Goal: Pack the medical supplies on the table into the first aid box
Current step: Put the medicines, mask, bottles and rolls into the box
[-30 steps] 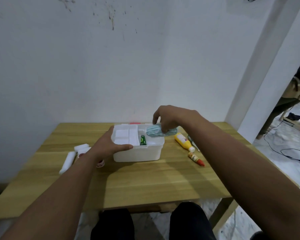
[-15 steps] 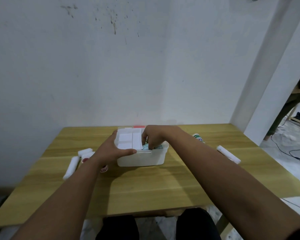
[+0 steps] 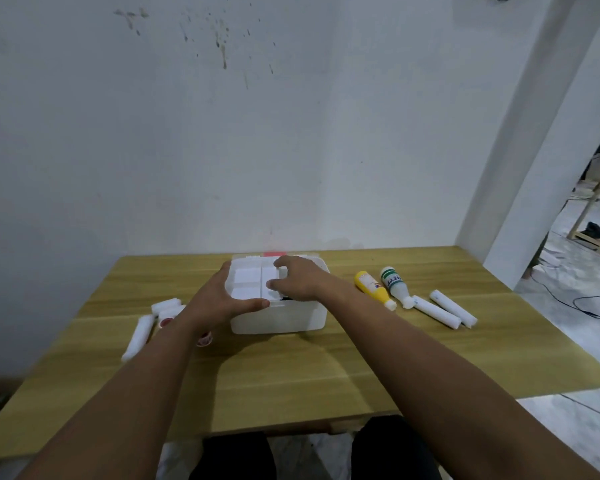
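The white first aid box [image 3: 284, 318] stands open in the middle of the wooden table [image 3: 291, 372]. A white divided inner tray [image 3: 246, 282] sits in its left half. My left hand [image 3: 227, 301] grips the box's left front corner, thumb along the front rim. My right hand [image 3: 300, 284] lies over the box's right half, with fingers and thumb curled on the tray's right edge. The teal pack is hidden under this hand. Right of the box lie a yellow bottle [image 3: 371, 287], a white bottle with a green label [image 3: 395, 285] and two white rolls [image 3: 445, 310].
Left of the box lie white rolls [image 3: 137, 336] and small red-and-white items [image 3: 167, 322], partly behind my left forearm. A white wall rises just behind the table. To the right, the floor holds cables [image 3: 575, 303] and a wooden frame.
My right hand carried the teal pack from above the box's right rim down into the box, then shifted left onto the inner tray. The left hand has kept its hold on the box.
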